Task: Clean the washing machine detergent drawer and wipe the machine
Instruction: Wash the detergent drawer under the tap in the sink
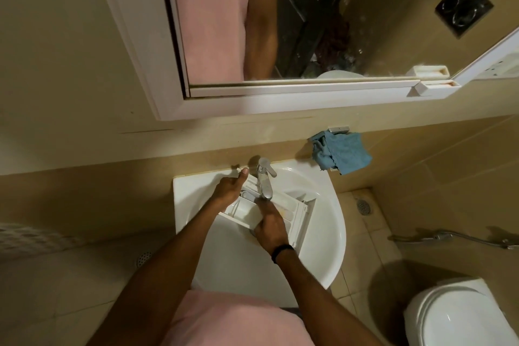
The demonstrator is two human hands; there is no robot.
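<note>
Sink [191,191], wall-mounted; tap [265,180] at its back edge is the landmark.

- Drawer [295,211]: white plastic, lying in the basin directly under the tap spout. Long axis runs left to right across the basin, the right end a little nearer the person.
- Left hand [230,188]: just left of the tap, grasping the drawer's far left corner, thumb up on the rim. Steadying role, by my reading.
- Right hand [271,226]: just below the spout, over the drawer's middle, fingers bent down into a compartment. It is the hand nearer the dirty compartments. Cannot tell whether it pinches the near wall, holds a scrubber or only rubs.
- Water flow from the tap: cannot tell.
- Cloth [342,154]: blue, hanging on a wall hook right of the tap, on the right hand's side; probably for the wiping to come.
- Writing: none readable. A faint mark on the shirt patch in the mirror above the tap is illegible.
</note>
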